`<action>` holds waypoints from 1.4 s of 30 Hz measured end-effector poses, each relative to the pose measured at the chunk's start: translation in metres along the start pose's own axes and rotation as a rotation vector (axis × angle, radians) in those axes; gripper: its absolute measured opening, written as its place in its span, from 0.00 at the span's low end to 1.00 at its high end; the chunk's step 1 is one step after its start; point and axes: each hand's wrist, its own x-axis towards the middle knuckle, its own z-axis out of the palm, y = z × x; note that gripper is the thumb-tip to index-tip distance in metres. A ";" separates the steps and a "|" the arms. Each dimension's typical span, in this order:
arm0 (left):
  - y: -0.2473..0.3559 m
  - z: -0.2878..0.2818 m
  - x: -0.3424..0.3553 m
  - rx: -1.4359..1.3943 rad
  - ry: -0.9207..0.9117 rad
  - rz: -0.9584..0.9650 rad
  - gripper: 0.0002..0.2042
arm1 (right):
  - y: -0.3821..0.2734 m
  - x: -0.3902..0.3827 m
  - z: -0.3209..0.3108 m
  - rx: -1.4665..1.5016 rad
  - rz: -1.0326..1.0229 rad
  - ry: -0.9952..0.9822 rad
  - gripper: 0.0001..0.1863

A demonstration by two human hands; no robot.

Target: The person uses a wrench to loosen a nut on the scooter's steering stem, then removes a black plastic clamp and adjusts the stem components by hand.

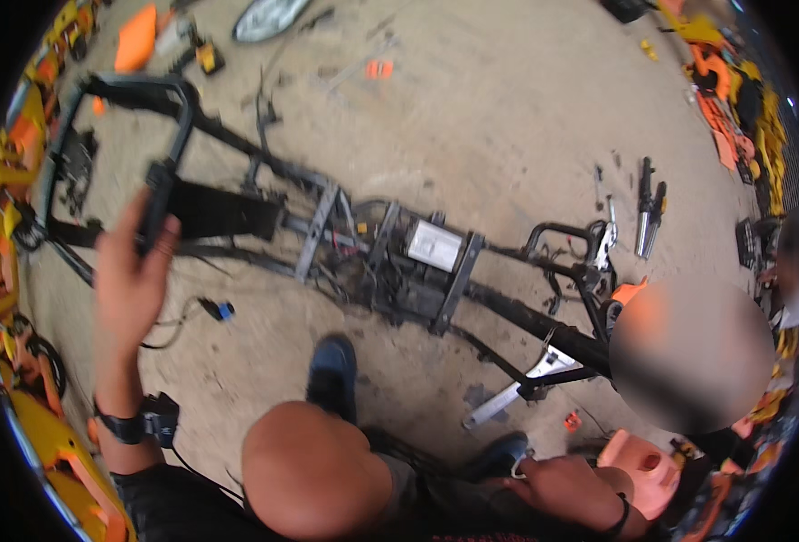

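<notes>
A bare black metal vehicle frame (pixel 313 239) lies across the floor, with wires and a silver-topped box (pixel 435 245) in its middle. At its left end, my left hand (pixel 137 280) is closed around a black bar-shaped piece (pixel 156 210). Whether that piece is fixed to the frame I cannot tell. My right hand (pixel 557 492) is low at the right, beside my shoe (pixel 503 454). Its fingers are curled, and a small pale metallic bit shows at their tips, too little to name. A blue-ended cable (pixel 220 310) lies to the right of my left forearm.
Beyond the frame are a headlight (pixel 271 18), an orange panel (pixel 137 38) and a yellow-and-black power tool (pixel 207 58). Shock absorbers (pixel 649 208) lie at the right. Near my right hand is an orange plastic part (pixel 639 474). Another person, partly blurred, is at the right edge.
</notes>
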 end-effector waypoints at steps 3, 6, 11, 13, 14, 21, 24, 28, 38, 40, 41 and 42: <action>-0.011 0.004 -0.002 -0.251 0.026 -0.089 0.22 | 0.023 0.029 0.008 -0.007 0.038 -0.148 0.22; -0.012 0.010 -0.010 -0.152 0.142 -0.166 0.21 | 0.043 0.047 0.014 0.017 0.094 -0.340 0.22; 0.020 0.020 -0.015 -0.117 0.311 -0.391 0.20 | 0.026 0.085 -0.026 0.107 0.154 -0.490 0.21; 0.027 0.015 -0.011 -0.114 0.305 -0.418 0.21 | 0.025 0.084 -0.034 0.178 0.146 -0.497 0.21; 0.030 0.016 -0.010 -0.106 0.310 -0.427 0.21 | 0.023 0.084 -0.036 0.212 0.142 -0.491 0.21; -0.011 0.007 -0.010 -0.084 0.243 -0.265 0.19 | 0.011 0.062 -0.016 0.513 0.210 -0.415 0.12; 0.001 0.013 -0.001 -0.045 0.128 -0.135 0.18 | 0.010 0.048 0.011 0.514 0.166 -0.411 0.15; -0.001 0.009 -0.001 -0.106 0.050 -0.079 0.18 | -0.010 0.046 0.039 0.403 0.167 -0.500 0.22; 0.007 -0.003 0.004 -0.063 -0.283 -0.106 0.26 | -0.143 -0.079 -0.040 0.609 0.175 -0.219 0.24; 0.003 -0.007 0.014 -0.176 -0.330 -0.011 0.31 | -0.148 -0.126 -0.056 0.610 0.153 -0.190 0.23; 0.012 -0.016 0.027 -0.225 -0.465 -0.065 0.34 | -0.148 -0.150 -0.067 0.647 0.156 -0.111 0.23; 0.027 -0.030 0.044 -0.205 -0.572 -0.097 0.37 | -0.143 -0.171 -0.079 0.684 0.153 -0.028 0.24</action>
